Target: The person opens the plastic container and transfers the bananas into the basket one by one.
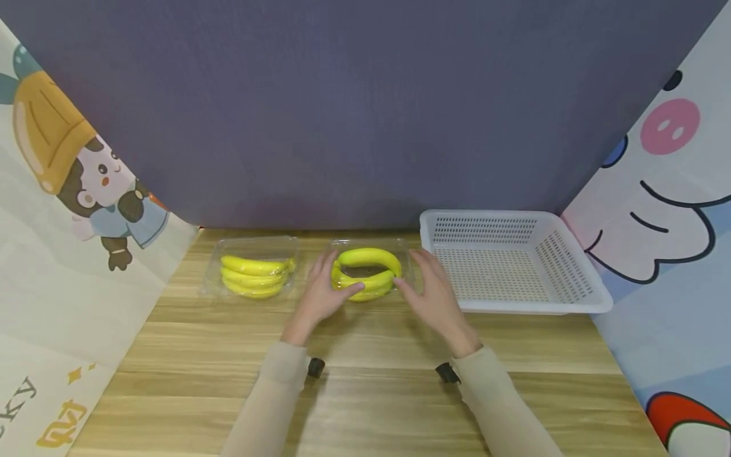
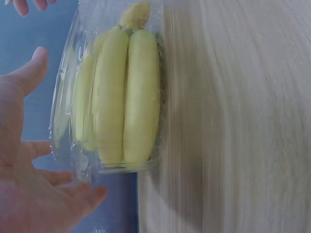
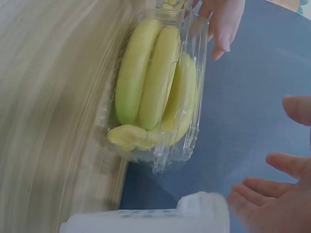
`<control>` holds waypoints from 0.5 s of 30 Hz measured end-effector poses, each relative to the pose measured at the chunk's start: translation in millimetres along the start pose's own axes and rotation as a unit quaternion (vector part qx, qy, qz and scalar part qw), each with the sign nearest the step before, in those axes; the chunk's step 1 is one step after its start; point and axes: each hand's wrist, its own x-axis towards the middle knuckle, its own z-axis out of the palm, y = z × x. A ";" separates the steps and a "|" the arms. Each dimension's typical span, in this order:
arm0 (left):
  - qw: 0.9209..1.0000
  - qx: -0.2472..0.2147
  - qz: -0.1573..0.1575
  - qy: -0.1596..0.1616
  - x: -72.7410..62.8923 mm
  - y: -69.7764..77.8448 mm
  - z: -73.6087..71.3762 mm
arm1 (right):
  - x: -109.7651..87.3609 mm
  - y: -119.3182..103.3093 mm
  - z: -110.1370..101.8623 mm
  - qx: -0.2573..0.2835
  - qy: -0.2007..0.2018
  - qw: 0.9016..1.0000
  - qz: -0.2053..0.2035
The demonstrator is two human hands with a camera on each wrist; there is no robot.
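Note:
A clear plastic box [image 1: 394,243] of bananas [image 1: 370,256] stands on the wooden table between my two hands. My left hand [image 1: 320,295] is at its left end, fingers spread and fairly straight; in the left wrist view the fingertips come right up to the box's edge. My right hand [image 1: 434,298] is at the right end with its fingers extended, and the right wrist view shows a gap between it and the box [image 3: 160,155]. Neither hand grips anything. Through the clear plastic the yellow bananas [image 2: 112,97] show lying side by side.
Another clear box [image 1: 257,245] with bananas [image 1: 254,279] stands to the left. A white slotted basket [image 1: 497,273] sits at the right, close beside my right hand. A dark panel [image 1: 365,127] rises behind the table, with cartoon-printed walls [image 1: 68,285] on both sides.

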 end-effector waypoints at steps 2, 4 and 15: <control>1.000 -0.004 -0.001 -0.002 1.4 -0.5 1.3 | 3.7 -1.3 3.2 0.001 0.006 1.000 -0.009; 1.000 -0.008 -0.001 -0.003 2.2 -1.0 2.2 | 7.4 -2.6 6.5 0.005 0.008 1.000 -0.017; 1.000 -0.023 0.006 -0.004 0.9 -13.1 2.7 | 8.6 -3.1 21.4 0.003 -0.015 1.000 0.019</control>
